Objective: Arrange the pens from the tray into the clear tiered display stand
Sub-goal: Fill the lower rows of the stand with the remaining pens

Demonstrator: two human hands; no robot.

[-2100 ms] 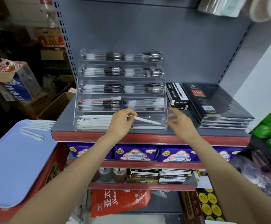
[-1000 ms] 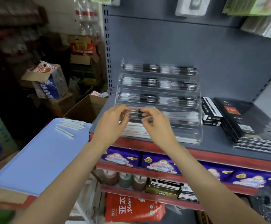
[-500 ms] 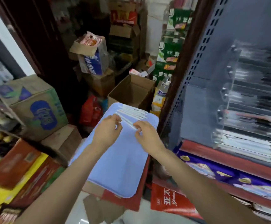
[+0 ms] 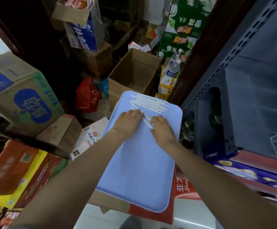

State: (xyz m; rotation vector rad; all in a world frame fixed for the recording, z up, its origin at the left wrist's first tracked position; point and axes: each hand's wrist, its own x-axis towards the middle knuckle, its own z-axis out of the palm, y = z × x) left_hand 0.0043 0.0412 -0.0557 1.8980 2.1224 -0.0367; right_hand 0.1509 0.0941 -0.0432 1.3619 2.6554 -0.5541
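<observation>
Left hand (image 4: 129,119) lies palm-down on the blue tray (image 4: 139,171), fingers pressed onto the near, slanted white pens (image 4: 147,119). Those pens run diagonally from its fingertips toward the right hand (image 4: 161,128), whose curled fingers meet their lower ends (whether pinching, cannot tell). Remaining pens (image 4: 151,102) lie crosswise at the tray's far end, beyond both hands. Left hand is nearer them.
</observation>
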